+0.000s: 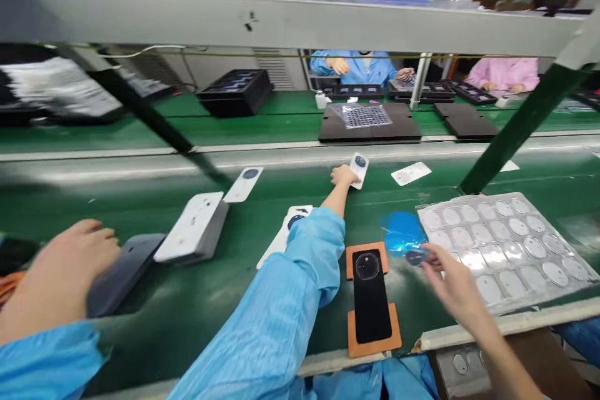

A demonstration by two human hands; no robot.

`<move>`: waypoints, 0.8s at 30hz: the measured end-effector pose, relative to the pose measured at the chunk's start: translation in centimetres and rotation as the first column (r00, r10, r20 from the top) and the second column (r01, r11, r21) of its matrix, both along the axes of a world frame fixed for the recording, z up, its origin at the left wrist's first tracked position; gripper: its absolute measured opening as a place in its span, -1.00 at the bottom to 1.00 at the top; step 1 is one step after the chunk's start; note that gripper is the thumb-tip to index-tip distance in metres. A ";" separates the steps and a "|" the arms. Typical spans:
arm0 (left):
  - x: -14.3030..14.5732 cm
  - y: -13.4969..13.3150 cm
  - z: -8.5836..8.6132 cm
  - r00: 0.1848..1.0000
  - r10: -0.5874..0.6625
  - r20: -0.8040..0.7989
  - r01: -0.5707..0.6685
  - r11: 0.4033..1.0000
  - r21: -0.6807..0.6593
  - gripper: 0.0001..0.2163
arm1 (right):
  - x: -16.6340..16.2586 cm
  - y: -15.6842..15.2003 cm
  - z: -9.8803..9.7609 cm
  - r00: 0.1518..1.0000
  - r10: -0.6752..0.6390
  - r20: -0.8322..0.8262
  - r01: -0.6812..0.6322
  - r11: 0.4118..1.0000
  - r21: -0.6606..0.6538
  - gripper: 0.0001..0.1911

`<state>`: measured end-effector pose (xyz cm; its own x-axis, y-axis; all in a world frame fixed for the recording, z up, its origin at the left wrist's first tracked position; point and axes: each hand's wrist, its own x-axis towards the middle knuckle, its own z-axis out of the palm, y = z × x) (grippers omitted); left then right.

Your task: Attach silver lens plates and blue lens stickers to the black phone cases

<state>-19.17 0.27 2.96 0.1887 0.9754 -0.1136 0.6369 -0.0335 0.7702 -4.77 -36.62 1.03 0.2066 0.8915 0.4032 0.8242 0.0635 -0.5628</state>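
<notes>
My left hand (343,176) is stretched far across the green belt, fingers closed on the edge of a white phone-shaped panel (360,162) with a dark round patch. Between the thumb and fingers of my right hand (450,272) is a small dark round disc (415,256). Just behind that disc lies a crumpled blue film (403,232). A black phone (372,300) with a round camera ring rests face down on orange pads (354,334) in front of me. Beneath my left forearm, more white panels (281,237) are partly hidden.
To the right lies a clear blister tray (497,244) of round discs. A stack of white panels (192,225) stands at left, near a co-worker's hand (70,269) and a dark phone-shaped piece (126,272). Green posts (515,125) rise from the belt. Co-workers sit opposite.
</notes>
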 end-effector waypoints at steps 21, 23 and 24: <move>-16.9 -12.6 3.4 0.295 0.269 0.917 0.031 0.957 -0.290 -0.73 | -8.8 4.8 -2.2 0.838 0.429 0.337 -0.438 0.897 -0.053 -0.78; -16.3 -15.6 2.6 0.258 0.384 0.887 0.091 0.904 -0.418 -0.73 | -8.8 4.9 -2.2 0.841 0.434 0.322 -0.441 0.896 -0.056 -0.80; -15.8 -17.4 2.1 0.274 0.450 0.850 0.138 0.857 -0.497 -0.72 | -8.8 5.0 -2.2 0.845 0.431 0.316 -0.438 0.898 -0.052 -0.80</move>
